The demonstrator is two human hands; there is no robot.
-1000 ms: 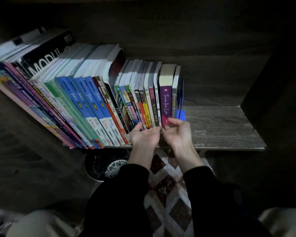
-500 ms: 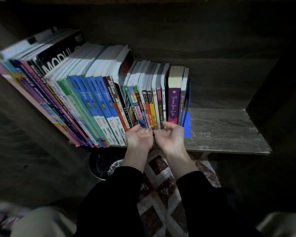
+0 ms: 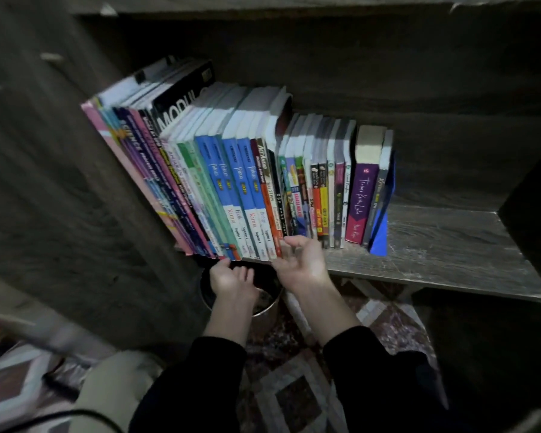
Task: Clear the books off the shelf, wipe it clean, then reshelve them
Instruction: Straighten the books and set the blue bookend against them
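A row of books [image 3: 241, 195] stands on the wooden shelf [image 3: 450, 245], leaning left against the side wall. Tall textbooks with blue and green spines fill the left part. Smaller novels follow, ending in a purple book [image 3: 361, 201] and a blue folder [image 3: 380, 232]. My left hand [image 3: 231, 276] is at the shelf's front edge below the blue textbooks, its thumb against their bottom ends and its fingers loosely curled, gripping nothing. Relaxed fingers of my right hand [image 3: 303, 264] touch the bottom of the orange-spined book beside them.
The shelf's right part is bare wood up to the dark right wall [image 3: 528, 214]. The left side panel [image 3: 75, 182] rises close by the books. Below the shelf stands a round metal pot [image 3: 264, 307] on a patterned rug [image 3: 294, 401].
Both hands have moved left, from the purple book and small novels to the bottoms of the blue textbooks. The left hand has dropped below the shelf edge.
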